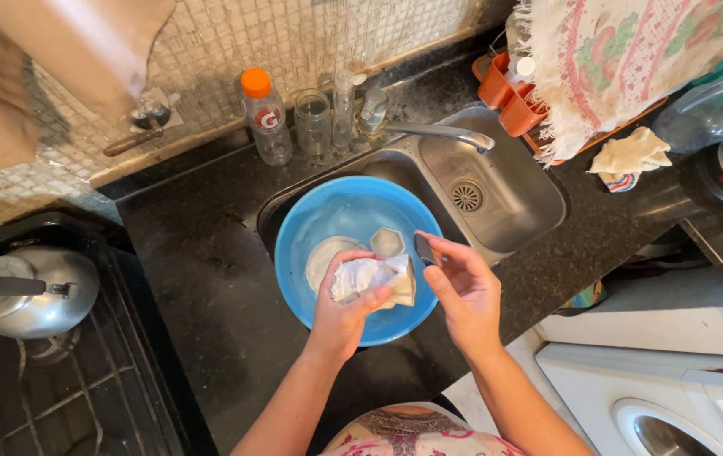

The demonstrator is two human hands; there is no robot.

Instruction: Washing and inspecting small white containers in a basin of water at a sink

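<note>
Cloth in left hand grip

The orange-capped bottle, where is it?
In the head view, the orange-capped bottle stands upright on the black counter by the tiled wall, left of the empty glass jar, behind the blue basin.

Crumpled white cloth above blue basin

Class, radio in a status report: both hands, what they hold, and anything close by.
Left hand closed on white cloth. Right hand pinching a small dark item, kind unclear. Both over blue basin in sink; faucet just behind.
</note>
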